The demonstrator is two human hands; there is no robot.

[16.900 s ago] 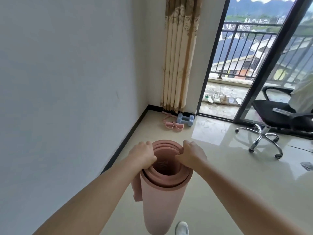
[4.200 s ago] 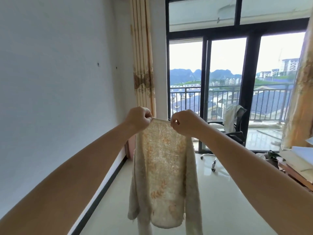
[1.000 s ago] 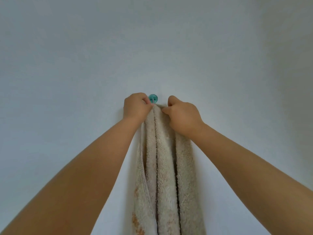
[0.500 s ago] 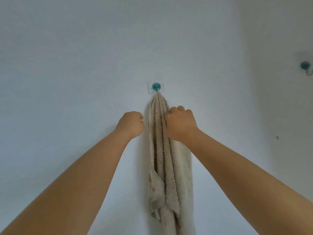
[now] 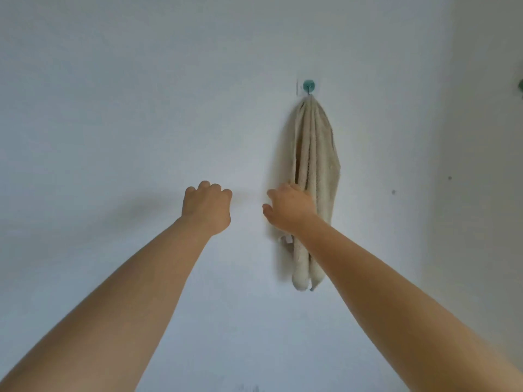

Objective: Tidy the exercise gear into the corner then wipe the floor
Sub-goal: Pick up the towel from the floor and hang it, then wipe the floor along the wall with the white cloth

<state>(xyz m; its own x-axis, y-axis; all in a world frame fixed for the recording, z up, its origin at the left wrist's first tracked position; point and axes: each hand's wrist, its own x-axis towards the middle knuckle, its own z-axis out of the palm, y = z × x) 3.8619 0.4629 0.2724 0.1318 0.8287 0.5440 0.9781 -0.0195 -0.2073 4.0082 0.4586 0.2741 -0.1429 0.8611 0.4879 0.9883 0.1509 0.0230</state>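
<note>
Hanging: we note the beige towel (image 5: 315, 176) suspended from a teal wall hook (image 5: 308, 85) at about 1 o'clock in the head view; it drapes in long vertical folds flat against the white wall (image 5: 113, 108), gathered to a point at the hook.
Towel lower end: two rounded folds at the bottom, with a small white tag showing on the left edge; part of this stretch is hidden behind our right forearm.
Left hand (image 5: 206, 209): raised toward the wall at 11 o'clock of centre, fingers curled into a loose fist; its grip is closed on nothing, well apart from the towel.
Right hand (image 5: 290, 209): at 3 o'clock of the left hand, fingers loosely bent, thumb out to the left; the fingertips lie at the towel's left edge near mid-height. We cannot tell whether they touch the cloth; the grip is relaxed and holds nothing.
Second hook (image 5: 520, 85): a teal shape cut off by the frame edge at 2 o'clock, on the adjoining wall.
Wall marks: two small dark specks at 3 o'clock of the towel.
</note>
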